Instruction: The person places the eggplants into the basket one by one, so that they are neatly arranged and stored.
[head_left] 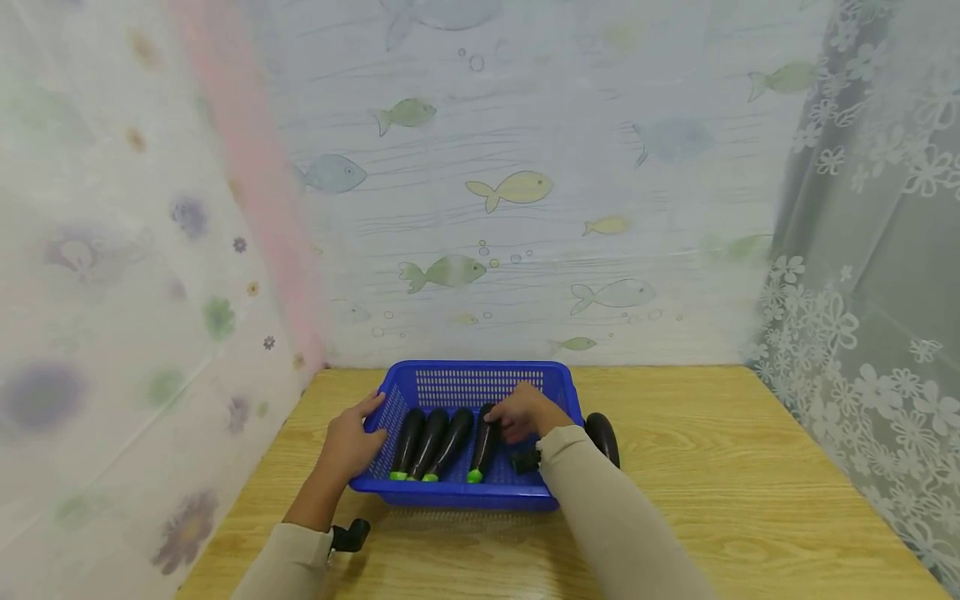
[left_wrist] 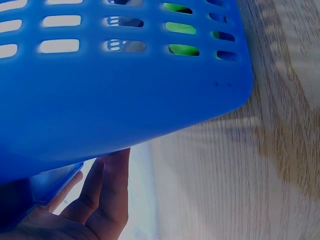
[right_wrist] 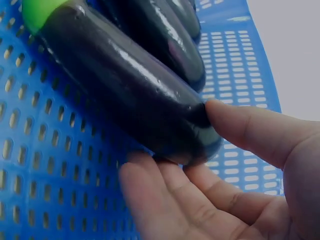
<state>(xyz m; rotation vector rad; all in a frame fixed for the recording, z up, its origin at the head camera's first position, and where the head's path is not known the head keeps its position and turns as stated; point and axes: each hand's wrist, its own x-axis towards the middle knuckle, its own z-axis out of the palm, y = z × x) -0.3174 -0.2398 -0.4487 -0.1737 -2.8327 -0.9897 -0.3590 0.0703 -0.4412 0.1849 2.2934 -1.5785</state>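
Observation:
A blue perforated basket (head_left: 465, 492) stands on the table with several dark eggplants lying inside, green ends toward the person. My right hand (head_left: 525, 412) pinches the far end of the rightmost eggplant inside (head_left: 485, 446); in the right wrist view thumb and fingers of the hand (right_wrist: 225, 185) lie on either side of that eggplant (right_wrist: 125, 85). The left hand (head_left: 351, 442) grips the basket's left rim, thumb inside. From the left wrist view, the fingers of that hand (left_wrist: 100, 200) reach under the rim, beside the basket's outer wall (left_wrist: 125, 95).
Another eggplant (head_left: 602, 437) lies on the wooden table (head_left: 697, 467) just right of the basket, partly hidden by the right sleeve. Behind the table hangs a fish-patterned sheet (head_left: 525, 317); a flowered lace curtain (head_left: 870, 350) hangs on the right.

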